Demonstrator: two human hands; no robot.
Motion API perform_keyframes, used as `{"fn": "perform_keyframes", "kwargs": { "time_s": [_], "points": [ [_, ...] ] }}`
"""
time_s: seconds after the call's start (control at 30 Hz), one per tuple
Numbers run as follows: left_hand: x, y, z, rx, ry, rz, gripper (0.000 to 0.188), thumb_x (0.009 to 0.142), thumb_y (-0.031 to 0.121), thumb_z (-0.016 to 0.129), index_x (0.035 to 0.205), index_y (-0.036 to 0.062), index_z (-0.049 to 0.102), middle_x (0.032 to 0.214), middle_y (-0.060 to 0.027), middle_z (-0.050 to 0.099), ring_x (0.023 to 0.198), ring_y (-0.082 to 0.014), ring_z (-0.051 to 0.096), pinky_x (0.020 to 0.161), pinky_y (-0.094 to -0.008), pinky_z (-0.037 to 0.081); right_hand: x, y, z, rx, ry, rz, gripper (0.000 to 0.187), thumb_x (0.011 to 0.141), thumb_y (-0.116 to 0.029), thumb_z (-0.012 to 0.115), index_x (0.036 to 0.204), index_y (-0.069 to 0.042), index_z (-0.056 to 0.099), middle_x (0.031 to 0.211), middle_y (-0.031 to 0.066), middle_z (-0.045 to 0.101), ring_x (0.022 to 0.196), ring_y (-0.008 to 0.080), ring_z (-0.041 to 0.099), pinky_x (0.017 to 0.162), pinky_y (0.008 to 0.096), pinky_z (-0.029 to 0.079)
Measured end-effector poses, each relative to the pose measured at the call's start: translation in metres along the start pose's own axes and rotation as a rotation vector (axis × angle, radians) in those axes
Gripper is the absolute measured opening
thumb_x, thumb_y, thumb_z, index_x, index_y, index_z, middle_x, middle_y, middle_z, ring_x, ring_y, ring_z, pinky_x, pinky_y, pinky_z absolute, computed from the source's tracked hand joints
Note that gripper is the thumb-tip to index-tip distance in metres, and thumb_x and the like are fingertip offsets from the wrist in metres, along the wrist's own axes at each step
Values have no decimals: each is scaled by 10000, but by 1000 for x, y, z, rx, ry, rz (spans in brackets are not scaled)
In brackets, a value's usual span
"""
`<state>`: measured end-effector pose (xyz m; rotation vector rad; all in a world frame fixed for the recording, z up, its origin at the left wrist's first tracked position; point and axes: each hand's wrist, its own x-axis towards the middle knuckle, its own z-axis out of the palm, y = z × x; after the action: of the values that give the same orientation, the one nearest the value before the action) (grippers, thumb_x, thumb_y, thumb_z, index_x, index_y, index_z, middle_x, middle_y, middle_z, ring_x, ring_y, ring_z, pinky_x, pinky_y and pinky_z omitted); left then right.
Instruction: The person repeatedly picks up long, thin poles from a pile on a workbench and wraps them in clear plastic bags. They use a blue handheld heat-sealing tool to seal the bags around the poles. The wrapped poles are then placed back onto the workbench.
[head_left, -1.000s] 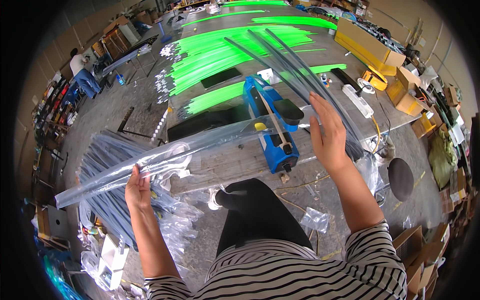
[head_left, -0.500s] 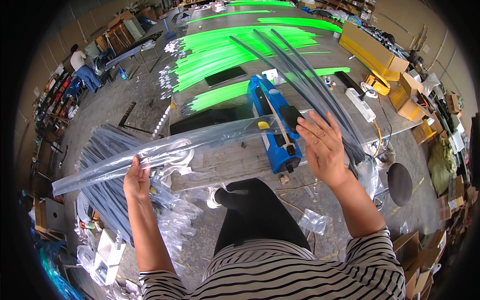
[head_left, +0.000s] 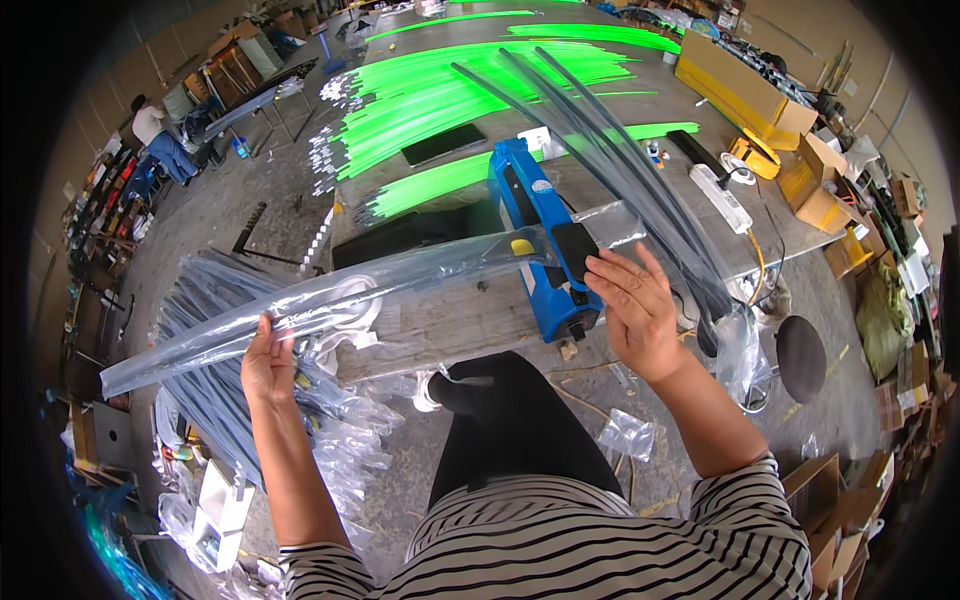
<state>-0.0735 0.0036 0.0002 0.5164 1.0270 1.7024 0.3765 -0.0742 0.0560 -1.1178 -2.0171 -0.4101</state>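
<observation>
My left hand (head_left: pixel 268 368) pinches a long clear plastic sleeve (head_left: pixel 430 265) near its left part, with fingers and thumb closed on the film. A dark strip seems to lie inside it; the glare hides the detail. The sleeve runs rightward across a blue hand-lever bag sealer (head_left: pixel 553 312), passing under the sealer's arm, and its end pokes out beyond. My right hand (head_left: pixel 640 315) rests its outstretched fingers on the black pad (head_left: pixel 576 246) at the tip of that arm. Under my left hand lies a heap of dark sleeved strips (head_left: pixel 225 310).
Bright green strips (head_left: pixel 440 110) cover the far table (head_left: pixel 420 330). Long dark strips in film (head_left: pixel 640 190) slant over its right side, beside a white power strip (head_left: pixel 722 200). A yellow-taped carton (head_left: pixel 740 92) stands behind. A person (head_left: pixel 160 138) is at the far left. A round stool (head_left: pixel 801 363) stands right.
My right hand and the sealer's black pad have moved slightly down, the arm nearer its base. The sleeve's end now shows right of the arm. My left hand keeps its pinch.
</observation>
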Motion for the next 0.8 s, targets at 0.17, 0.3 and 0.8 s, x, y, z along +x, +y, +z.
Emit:
{"fn": "perform_keyframes", "kwargs": {
  "time_s": [0.17,0.3,0.8],
  "points": [
    [6,-2,-6,-22,-23,-3,177,815,86,531,952,-16,578,946,-89,609,799,-167,607,714,-304,521,-12,2,22,47,156,11,284,644,66,509,893,-27,610,982,85,598,944,244,567,894,405,368],
    [6,-4,-11,-17,-24,-3,182,810,84,528,957,-9,582,958,-85,609,816,-163,604,729,-302,513,-11,0,27,16,216,7,259,644,71,513,865,-26,608,947,75,604,909,239,577,861,385,385],
    [6,-6,-9,24,-19,-13,173,822,111,538,953,5,577,931,-74,611,754,-148,606,690,-280,518,-13,0,28,12,246,6,267,627,94,510,851,-20,598,958,83,596,908,244,574,866,393,377]
  ]
}}
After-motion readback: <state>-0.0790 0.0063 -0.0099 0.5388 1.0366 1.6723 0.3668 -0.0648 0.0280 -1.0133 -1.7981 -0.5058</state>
